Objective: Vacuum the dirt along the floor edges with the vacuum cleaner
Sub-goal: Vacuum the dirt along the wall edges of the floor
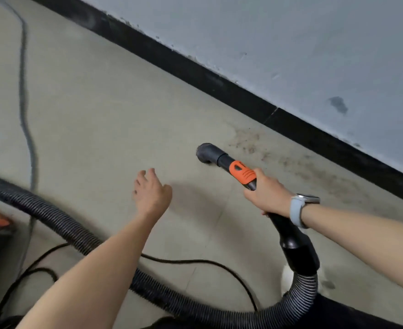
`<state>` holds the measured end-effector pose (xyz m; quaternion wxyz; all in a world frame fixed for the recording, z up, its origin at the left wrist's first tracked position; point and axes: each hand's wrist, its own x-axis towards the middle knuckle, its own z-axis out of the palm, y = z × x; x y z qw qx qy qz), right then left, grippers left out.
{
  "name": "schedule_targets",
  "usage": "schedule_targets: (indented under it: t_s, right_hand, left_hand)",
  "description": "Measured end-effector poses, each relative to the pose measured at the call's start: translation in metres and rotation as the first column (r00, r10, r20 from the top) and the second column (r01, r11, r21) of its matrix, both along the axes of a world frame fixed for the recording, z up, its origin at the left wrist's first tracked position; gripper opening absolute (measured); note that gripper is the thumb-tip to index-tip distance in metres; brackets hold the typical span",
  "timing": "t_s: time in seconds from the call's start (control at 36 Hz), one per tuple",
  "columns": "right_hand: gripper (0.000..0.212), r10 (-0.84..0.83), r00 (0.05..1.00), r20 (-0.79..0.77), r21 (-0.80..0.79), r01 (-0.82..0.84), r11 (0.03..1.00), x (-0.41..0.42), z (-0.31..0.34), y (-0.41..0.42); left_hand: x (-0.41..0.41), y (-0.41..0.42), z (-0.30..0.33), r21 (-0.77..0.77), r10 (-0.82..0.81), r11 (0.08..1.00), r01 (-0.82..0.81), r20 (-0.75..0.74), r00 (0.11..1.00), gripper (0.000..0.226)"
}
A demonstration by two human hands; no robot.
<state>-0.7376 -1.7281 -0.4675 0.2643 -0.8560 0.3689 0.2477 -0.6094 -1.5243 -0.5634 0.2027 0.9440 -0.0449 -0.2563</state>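
- The right hand (268, 193) grips the vacuum handle (242, 174); its black nozzle (206, 153) sits on the floor (96, 110), near the dirt (290, 162) along the black baseboard (195, 67).
- The left hand (151, 189) hovers with fingers spread, holding nothing.
- The ribbed hose (60, 224) and a thin black cord (207, 262) loop across the floor beneath both arms.

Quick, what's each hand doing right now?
Left hand: open, holding nothing.
Right hand: gripping the vacuum handle.

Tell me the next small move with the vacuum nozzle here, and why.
Probably sweep the nozzle right, toward the baseboard. The right hand grips the wand, yet the nozzle sits left of the dirt scattered along the wall edge. The left hand hovers open, holding nothing.
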Motion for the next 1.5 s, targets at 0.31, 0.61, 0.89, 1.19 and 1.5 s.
schedule_targets:
  t_s: [0.31, 0.61, 0.89, 1.19, 1.5]
  right_hand:
    - [0.027, -0.201, 0.975, 0.094, 0.089, 0.192, 0.977, -0.009, -0.027, -0.044]
    - [0.036, -0.462, 0.872, 0.160, 0.433, 0.358, 0.827, 0.043, -0.038, -0.074]
    - [0.028, -0.746, 0.660, 0.088, 0.711, 0.482, 0.511, 0.072, -0.035, -0.077]
    - [0.029, -0.849, 0.527, 0.047, 0.743, 0.550, 0.382, 0.063, -0.066, -0.051]
    - [0.027, -0.925, 0.376, -0.053, 0.788, 0.585, 0.193, 0.026, -0.060, -0.057]
  left_hand:
    - [-0.026, -0.101, 0.021, -0.160, -0.417, 0.901, 0.403, -0.069, 0.906, 0.056]
    - [-0.048, -0.104, 0.049, -0.209, -0.426, 0.904, 0.372, -0.426, 0.798, 0.043]
    - [-0.099, -0.117, 0.049, -0.471, -0.316, 0.882, -0.030, -0.636, 0.704, 0.053]
    - [-0.092, -0.091, 0.027, -0.497, -0.277, 0.867, 0.031, -0.429, 0.860, 0.049]
    - [-0.083, -0.087, 0.045, -0.545, -0.497, 0.816, 0.194, -0.488, 0.718, 0.025]
